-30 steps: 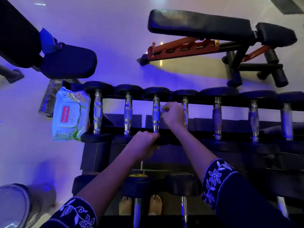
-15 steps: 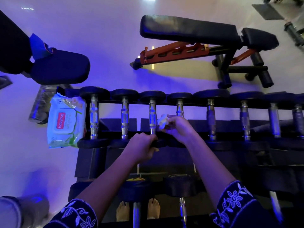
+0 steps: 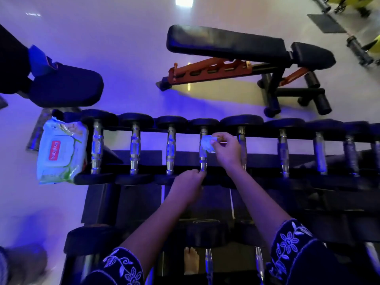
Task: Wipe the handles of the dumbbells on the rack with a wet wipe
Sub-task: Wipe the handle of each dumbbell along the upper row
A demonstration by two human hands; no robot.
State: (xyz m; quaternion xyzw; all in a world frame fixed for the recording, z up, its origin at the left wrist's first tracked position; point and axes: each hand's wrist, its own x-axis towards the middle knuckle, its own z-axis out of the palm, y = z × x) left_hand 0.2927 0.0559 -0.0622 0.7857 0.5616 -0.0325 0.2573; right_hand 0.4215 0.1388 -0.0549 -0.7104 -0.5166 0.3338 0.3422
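Wipe (image 3: 207, 144) sits on the far end of the fourth handle (image 3: 203, 159) from left, pinched in your right hand (image 3: 227, 151). Your left hand (image 3: 188, 182) grips that dumbbell (image 3: 204, 122) at its near end. Risk: a loose pinch drops the wipe, or the dumbbell rolls.

Dim, blue-violet cast, glare on floor (image 3: 183, 1), edges warped & blurry.

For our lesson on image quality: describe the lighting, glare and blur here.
Head view: blue-violet light tints the floor and the chrome dumbbell handles; a lamp's reflection glares off the glossy floor at top; the bottom-left corner is blurred; the wet wipe in the right hand is distinct.
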